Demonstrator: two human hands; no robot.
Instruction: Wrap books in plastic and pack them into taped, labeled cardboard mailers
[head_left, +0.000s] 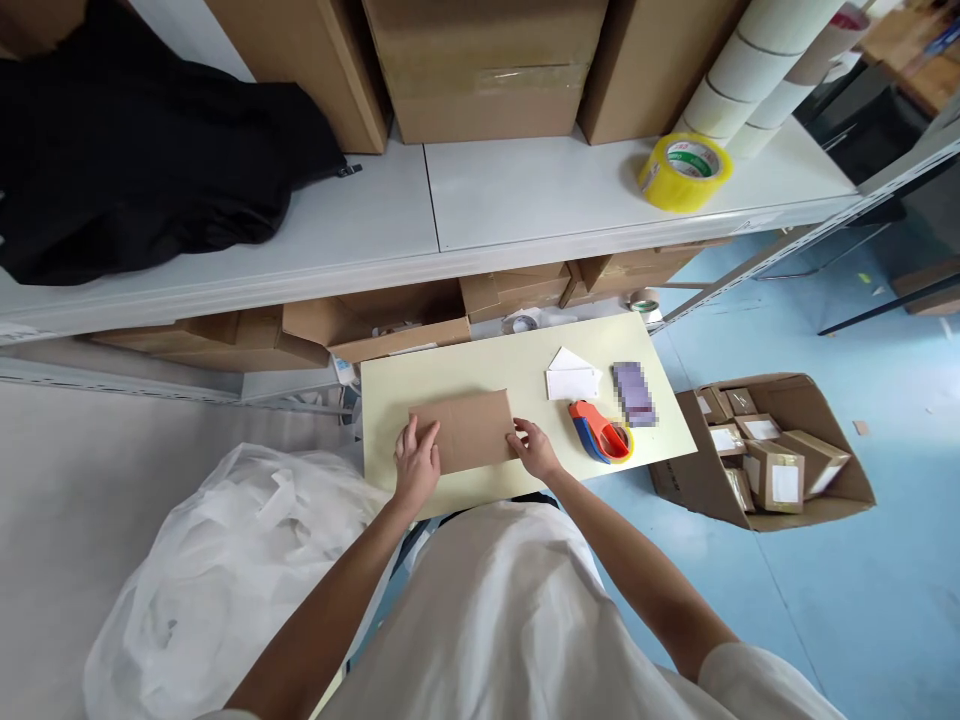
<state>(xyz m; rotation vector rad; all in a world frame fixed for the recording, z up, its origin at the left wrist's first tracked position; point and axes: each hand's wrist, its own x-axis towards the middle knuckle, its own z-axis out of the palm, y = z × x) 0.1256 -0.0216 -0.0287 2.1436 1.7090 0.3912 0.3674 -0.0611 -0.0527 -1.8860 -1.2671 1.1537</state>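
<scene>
Cardboard piece [476, 430] in front of me: it lies flat near the left end of the tabletop [495, 360], between my two hands. My left hand [416, 465] rests over its left end, thumb on the upper face; whether the fingers grip underneath I cannot tell. My right hand [536, 450] pinches the opposite edge between thumb and fingers. The hands are apart from each other.

As far as I can judge, I'm at an early stage with this piece: it isn't opened out, and I see no tape or label on its upper face. Whether it is one sheet or a folded box isn't clear. The red and blue tape dispenser [596, 430] lies to my right, untouched, near some white cards [571, 384] and a purple item [634, 393] blurred into blocks. On the floor, a large carton [694, 470] holds several small boxes [785, 478] that look finished, closed up and bearing white labels.

As for writing, those labels are too small to read. The yellow tape roll [675, 190] on the shelf [525, 190] has a green label inside its core, with lettering I can't make out. The cards show no legible print.
</scene>
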